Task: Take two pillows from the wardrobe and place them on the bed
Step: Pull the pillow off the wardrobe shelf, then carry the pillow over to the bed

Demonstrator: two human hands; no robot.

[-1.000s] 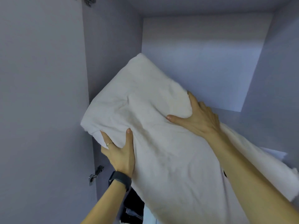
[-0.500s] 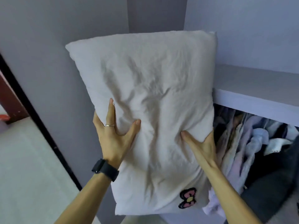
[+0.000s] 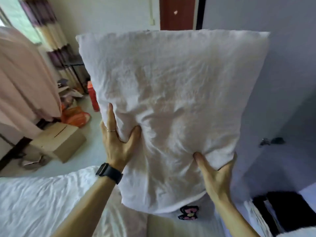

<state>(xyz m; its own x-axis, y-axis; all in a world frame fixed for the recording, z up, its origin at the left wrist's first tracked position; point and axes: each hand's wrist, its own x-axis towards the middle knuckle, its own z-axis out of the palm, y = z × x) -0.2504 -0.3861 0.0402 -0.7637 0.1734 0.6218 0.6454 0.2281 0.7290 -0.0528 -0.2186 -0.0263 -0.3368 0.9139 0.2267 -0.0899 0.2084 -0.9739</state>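
Note:
A large white wrinkled pillow (image 3: 171, 93) is held upright in front of me and fills the middle of the view. My left hand (image 3: 118, 139), with a ring and a black watch on the wrist, grips its lower left edge. My right hand (image 3: 215, 173) grips its lower right corner, thumb pressed into the fabric. The bed (image 3: 37, 202), covered in a crumpled white sheet, lies at the lower left below the pillow. The open lilac wardrobe door (image 3: 277, 100) stands to the right behind the pillow. No second pillow is visible.
A cardboard box (image 3: 59, 142) sits on the floor to the left, with orange bags (image 3: 75, 115) and clutter behind it. Pink fabric (image 3: 25, 79) hangs at the far left. Dark clothes (image 3: 287, 211) show at the lower right. A brown door (image 3: 177, 12) is behind.
The pillow has come out of the wardrobe shelf and swung left with my view, from the wardrobe interior toward the room and bed. Both hands keep their grip on it.

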